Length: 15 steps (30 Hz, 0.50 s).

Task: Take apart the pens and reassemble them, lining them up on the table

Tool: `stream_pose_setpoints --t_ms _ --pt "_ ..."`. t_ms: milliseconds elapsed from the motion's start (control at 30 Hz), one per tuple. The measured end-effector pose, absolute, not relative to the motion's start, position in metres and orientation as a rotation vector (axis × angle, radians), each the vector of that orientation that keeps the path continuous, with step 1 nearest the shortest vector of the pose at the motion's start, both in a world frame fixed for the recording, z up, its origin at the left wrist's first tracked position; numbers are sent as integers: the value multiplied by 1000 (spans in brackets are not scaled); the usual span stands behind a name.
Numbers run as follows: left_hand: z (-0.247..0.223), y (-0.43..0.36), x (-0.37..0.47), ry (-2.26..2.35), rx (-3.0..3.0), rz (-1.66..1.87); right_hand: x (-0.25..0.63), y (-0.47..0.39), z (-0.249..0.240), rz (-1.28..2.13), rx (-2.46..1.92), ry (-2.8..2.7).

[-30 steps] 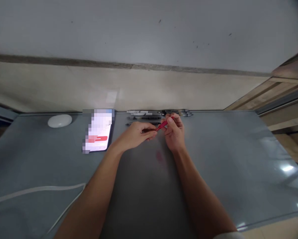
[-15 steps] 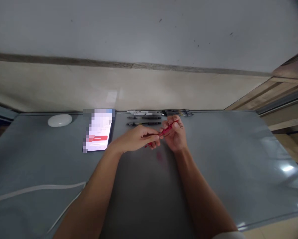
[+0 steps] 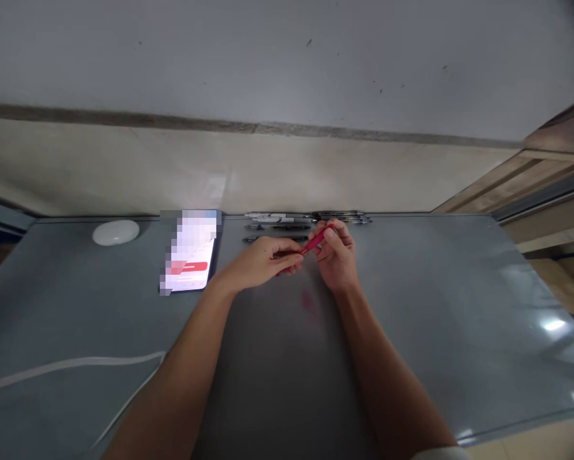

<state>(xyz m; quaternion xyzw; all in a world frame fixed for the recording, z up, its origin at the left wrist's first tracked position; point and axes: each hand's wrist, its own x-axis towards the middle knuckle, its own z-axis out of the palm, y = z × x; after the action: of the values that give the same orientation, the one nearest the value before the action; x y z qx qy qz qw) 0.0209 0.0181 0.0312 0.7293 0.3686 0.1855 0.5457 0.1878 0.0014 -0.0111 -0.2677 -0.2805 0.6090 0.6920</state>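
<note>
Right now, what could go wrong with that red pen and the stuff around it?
The red pen is held between the left grip and the right grip, so it might slip if either loosens. The nearest black pen lies close by the left grip, so a knock could perhaps roll it. The left wrist looks close to the phone and might nudge it.

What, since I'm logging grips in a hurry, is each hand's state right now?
Left hand: closed, holding the lower-left part of a slim, bright red pen.
Right hand: closed, holding the pen's upper-right part.
</note>
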Motion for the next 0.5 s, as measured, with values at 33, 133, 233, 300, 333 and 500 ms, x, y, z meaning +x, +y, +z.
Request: stream_pose_setpoints --t_ms 33,133,233,300,333,500 --pt "32 18 20 849 1729 420 188 1 -11 1372 -581 -636" --pt "36 16 20 776 1721 341 190 -1 -13 1410 -527 -667" --pt "39 15 20 723 1711 264 191 -2 -14 1442 -493 -691" --pt "40 15 20 722 1713 253 191 -2 -14 1433 -488 -696" --pt "39 15 21 738 1718 266 191 -1 -14 1417 -493 -691" --pt "29 17 23 944 1773 396 188 3 -12 1330 -608 -618"
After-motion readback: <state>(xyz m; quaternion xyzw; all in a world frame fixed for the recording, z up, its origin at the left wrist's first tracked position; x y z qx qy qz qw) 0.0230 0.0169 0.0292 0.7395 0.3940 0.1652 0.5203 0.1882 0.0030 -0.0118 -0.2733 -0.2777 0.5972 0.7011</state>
